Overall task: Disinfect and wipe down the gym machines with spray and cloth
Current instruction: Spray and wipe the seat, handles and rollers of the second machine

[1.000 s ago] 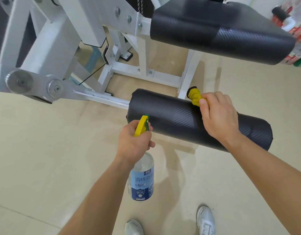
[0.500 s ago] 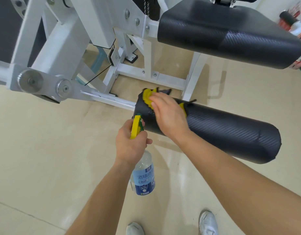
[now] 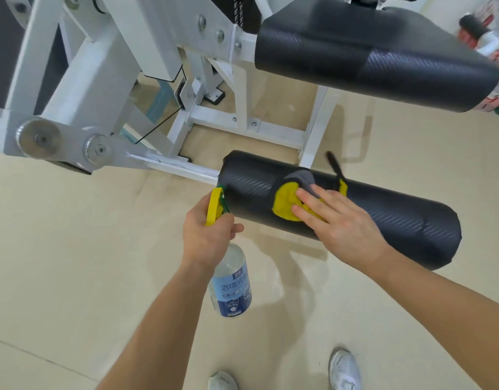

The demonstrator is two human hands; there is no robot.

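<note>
Hiding bottle (image 3: 232,288) neck and cloth (image 3: 282,204) middle: hands (image 3: 207,235) (image 3: 342,225)

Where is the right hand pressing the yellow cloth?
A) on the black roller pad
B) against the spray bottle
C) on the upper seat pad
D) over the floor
A: the right hand lies straight-fingered on the yellow cloth against the black roller pad; the left hand grips the spray bottle.

The right hand (image 3: 341,223) is covering most of the yellow cloth (image 3: 283,205); the left hand (image 3: 206,235) is hiding the neck of the spray bottle (image 3: 231,288).
</note>
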